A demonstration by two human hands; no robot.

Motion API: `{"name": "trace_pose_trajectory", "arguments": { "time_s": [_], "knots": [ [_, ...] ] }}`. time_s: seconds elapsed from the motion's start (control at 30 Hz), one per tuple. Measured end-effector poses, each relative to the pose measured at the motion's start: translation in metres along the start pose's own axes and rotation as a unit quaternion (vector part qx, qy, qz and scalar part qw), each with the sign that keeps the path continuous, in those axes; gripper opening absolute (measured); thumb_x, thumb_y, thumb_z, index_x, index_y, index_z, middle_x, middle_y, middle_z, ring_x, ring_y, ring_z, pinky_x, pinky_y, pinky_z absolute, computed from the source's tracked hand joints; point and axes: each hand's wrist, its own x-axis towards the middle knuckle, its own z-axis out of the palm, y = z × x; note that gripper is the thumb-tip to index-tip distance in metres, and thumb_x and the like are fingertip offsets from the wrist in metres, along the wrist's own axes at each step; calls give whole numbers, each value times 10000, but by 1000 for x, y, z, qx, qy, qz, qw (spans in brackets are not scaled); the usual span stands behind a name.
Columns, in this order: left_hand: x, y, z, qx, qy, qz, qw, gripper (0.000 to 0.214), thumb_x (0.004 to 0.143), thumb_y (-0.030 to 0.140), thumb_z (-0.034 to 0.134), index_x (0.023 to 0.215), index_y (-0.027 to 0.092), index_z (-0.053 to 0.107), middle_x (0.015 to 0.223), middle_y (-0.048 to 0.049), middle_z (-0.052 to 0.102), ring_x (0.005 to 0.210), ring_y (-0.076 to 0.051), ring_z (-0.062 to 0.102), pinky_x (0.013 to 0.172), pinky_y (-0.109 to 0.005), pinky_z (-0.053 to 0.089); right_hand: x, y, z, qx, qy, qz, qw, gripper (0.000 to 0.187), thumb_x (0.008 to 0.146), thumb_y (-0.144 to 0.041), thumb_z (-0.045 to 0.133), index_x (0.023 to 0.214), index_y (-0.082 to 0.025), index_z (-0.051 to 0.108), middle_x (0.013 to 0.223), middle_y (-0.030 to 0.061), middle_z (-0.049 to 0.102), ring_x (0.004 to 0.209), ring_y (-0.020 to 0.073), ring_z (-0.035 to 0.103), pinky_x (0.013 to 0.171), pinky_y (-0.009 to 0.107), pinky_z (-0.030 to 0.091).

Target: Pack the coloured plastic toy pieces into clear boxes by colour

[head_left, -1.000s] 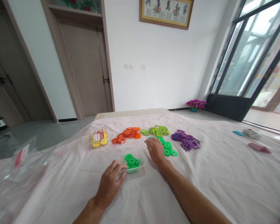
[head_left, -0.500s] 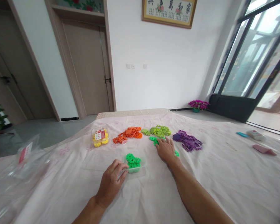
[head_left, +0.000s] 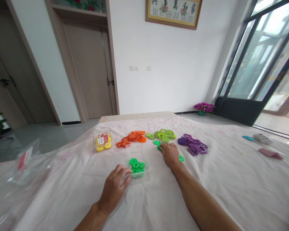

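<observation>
My left hand [head_left: 115,187] rests on the pale pink cloth [head_left: 159,199] and pinches the near left edge of a clear plastic box [head_left: 137,169] that holds several bright green snowflake pieces. My right hand [head_left: 170,153] lies palm down over the loose pile of bright green pieces [head_left: 157,143], fingers curled onto them; a few pieces show at its fingertips and at its right side. Most of that pile is hidden under the hand.
Behind lie an orange pile [head_left: 132,138], a lime pile [head_left: 164,135] and a purple pile [head_left: 193,144]. A clear box of yellow pieces [head_left: 102,141] stands at the left. Crumpled clear bags [head_left: 21,170] lie far left; small items [head_left: 261,138] far right.
My right hand moved right from beside the box onto the green pile, then drew its fingers in slightly. My left hand stayed on the box edge.
</observation>
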Motion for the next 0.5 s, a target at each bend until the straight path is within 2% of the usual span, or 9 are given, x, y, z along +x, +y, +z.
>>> {"name": "trace_pose_trajectory", "arguments": {
  "time_s": [0.13, 0.27, 0.4, 0.5],
  "knots": [
    [0, -2, 1, -1, -3, -1, 1000, 113, 933, 226, 516, 981, 234, 617, 929, -29, 605, 873, -153, 629, 792, -272, 518, 1, 1, 1, 22, 48, 12, 999, 261, 968, -335, 451, 972, -235, 692, 896, 67, 726, 904, 211, 595, 942, 340, 307],
    [0, -2, 2, 0, -4, -3, 1000, 108, 930, 235, 523, 979, 234, 619, 928, -27, 604, 868, -152, 633, 793, -274, 521, 2, -10, -1, 149, 113, 18, 982, 308, 968, -355, 425, 1030, -215, 693, 1002, 70, 726, 937, 214, 620, 897, 327, 397],
    [0, -1, 1, -1, -8, -4, 1000, 111, 930, 239, 521, 980, 234, 620, 930, -30, 606, 882, -158, 632, 796, -278, 523, -3, -40, -9, 314, 178, -47, 932, 289, 957, -356, 444, 1009, -211, 689, 991, 65, 719, 937, 203, 632, 884, 330, 450],
    [0, -1, 0, -2, -9, -4, 1000, 112, 930, 237, 519, 978, 234, 621, 925, -31, 610, 884, -161, 631, 795, -281, 524, -11, -65, -17, 351, 153, -124, 916, 244, 952, -339, 479, 986, -226, 693, 941, 52, 717, 896, 193, 627, 871, 338, 456]
  ]
}}
